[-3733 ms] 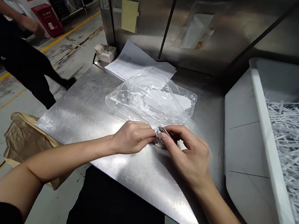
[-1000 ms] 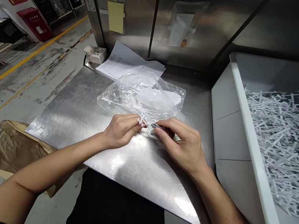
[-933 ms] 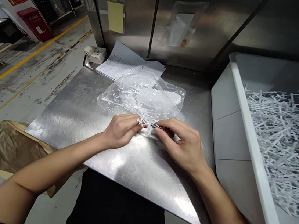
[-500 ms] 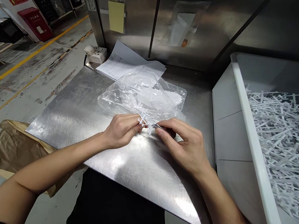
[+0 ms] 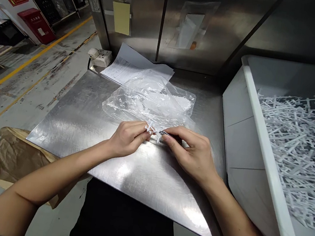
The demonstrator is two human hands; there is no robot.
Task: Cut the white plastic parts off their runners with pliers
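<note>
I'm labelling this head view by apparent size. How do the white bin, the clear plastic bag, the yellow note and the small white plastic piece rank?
Largest to smallest as they look:
1. white bin; nearness may exaggerate it
2. clear plastic bag
3. yellow note
4. small white plastic piece, pinched in the left hand

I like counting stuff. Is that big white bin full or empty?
Partly full. The bin holds a heap of white plastic pieces, but its far end is bare and the wall rises above them.
</note>
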